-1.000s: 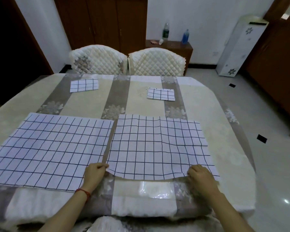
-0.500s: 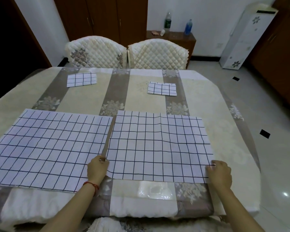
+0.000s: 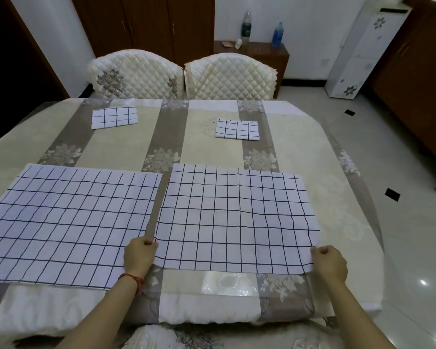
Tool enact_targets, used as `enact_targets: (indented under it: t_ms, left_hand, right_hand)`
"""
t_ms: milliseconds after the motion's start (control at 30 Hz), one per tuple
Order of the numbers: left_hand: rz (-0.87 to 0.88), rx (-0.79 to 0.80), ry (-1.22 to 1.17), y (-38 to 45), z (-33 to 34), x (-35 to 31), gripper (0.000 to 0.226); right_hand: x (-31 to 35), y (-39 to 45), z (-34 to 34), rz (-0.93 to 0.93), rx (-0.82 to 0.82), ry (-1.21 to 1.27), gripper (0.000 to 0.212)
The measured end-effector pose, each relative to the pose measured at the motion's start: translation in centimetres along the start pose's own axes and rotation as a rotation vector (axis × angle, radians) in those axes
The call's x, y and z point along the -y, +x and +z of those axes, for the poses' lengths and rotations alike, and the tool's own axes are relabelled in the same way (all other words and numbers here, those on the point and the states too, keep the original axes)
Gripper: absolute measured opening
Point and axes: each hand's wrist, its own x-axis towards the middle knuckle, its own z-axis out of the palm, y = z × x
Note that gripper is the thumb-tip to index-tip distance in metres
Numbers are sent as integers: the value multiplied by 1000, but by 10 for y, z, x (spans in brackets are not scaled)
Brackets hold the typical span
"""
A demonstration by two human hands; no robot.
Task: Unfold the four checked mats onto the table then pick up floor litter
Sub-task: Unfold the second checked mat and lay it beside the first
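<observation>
Two white mats with dark checks lie unfolded side by side on the near half of the table [image 3: 212,137]: the left mat [image 3: 68,217] and the right mat [image 3: 234,217]. My left hand [image 3: 139,255] pinches the right mat's near left corner. My right hand [image 3: 329,263] pinches its near right corner. The right mat lies nearly flat, with slight ripples. Two more checked mats stay folded at the far side, one at the left [image 3: 114,117] and one at the right [image 3: 237,129].
Two quilted cream chairs [image 3: 136,74] [image 3: 230,76] stand behind the table. A wooden side cabinet [image 3: 262,54] holds two bottles. A white floor unit [image 3: 358,49] stands at the right. The tiled floor [image 3: 400,159] has dark inset squares.
The right mat's near edge has been drawn flat. My right hand slid outward to the mat's right corner. My left hand stays at the left corner.
</observation>
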Motion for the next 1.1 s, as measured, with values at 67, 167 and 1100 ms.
enact_targets:
  t_ms: [67,167,1100]
  left_hand:
    - [4,11,27,-3,-1,3,14]
    - [2,22,63,-9,-3,8,16]
    - [648,196,456,-24,117,-95,50]
  right_hand:
    - [-5,-1,-2,-23,-7,-8,13]
    - [-13,-4,-6,-64,-18,-50,14]
    - [86,-41,94,-854,169,-365,45]
